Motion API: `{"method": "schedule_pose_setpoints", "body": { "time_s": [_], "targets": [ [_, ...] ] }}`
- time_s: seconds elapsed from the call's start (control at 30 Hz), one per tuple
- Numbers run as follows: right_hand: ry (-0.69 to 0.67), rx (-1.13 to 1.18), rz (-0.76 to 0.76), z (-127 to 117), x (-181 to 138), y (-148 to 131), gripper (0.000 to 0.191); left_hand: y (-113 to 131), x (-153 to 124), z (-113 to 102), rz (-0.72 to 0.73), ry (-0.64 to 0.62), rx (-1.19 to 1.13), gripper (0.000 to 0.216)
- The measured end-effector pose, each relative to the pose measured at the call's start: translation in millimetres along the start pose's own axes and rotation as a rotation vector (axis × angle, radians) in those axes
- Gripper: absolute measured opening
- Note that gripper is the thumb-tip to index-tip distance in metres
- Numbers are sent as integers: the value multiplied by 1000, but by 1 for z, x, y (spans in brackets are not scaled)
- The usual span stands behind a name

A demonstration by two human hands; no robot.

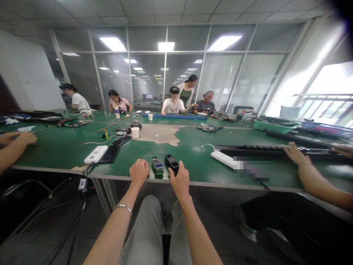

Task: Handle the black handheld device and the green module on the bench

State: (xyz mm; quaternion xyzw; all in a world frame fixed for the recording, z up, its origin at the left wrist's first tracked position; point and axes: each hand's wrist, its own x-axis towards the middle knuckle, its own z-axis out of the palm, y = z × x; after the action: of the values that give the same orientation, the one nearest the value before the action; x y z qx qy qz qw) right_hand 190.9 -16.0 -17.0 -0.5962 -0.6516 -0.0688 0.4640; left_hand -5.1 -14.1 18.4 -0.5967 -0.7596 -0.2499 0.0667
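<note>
Nearest, the person's two hands rest at the edge of the green table (193, 147), a short gap between them. The left hand (139, 171) is curled into a loose fist; whether anything is inside it cannot be told. The right hand (180, 181) has thumb and fingers closed about the near end of a black handheld casing (171, 162), which points away from it. Between the hands, just left of the casing, lies a small green circuit board (157, 166). Left of the left hand and a little farther are a white power bank (96, 154) and a black phone (110, 153). Right of the right hand is a long white bar (224, 159), and beyond that a co-worker's hand (298, 154) on a long black part (253, 151). Ahead of the left hand, farther off, stands a paper cup (135, 132); farthest ahead of both hands, a long blue strip (176, 116) lies before a seated person (173, 105).
</note>
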Motion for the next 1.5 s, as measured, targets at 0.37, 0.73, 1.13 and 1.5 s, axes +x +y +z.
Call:
{"method": "schedule_pose_setpoints", "body": {
  "time_s": [0.37, 0.73, 1.13, 1.5],
  "targets": [
    [-22, 56, 64, -6, 1, -5, 43, -2, 2, 2, -6, -4, 1, 35],
    [12, 321, 263, -25, 18, -29, 46, -2, 1, 2, -12, -3, -2, 35],
    [-64, 176, 108, -17, 19, -85, 41, -4, 2, 2, -10, -12, -4, 37],
    [-162, 72, 77, -11, 8, -87, 40, -5, 3, 5, 8, 11, 9, 37]
  ]
}}
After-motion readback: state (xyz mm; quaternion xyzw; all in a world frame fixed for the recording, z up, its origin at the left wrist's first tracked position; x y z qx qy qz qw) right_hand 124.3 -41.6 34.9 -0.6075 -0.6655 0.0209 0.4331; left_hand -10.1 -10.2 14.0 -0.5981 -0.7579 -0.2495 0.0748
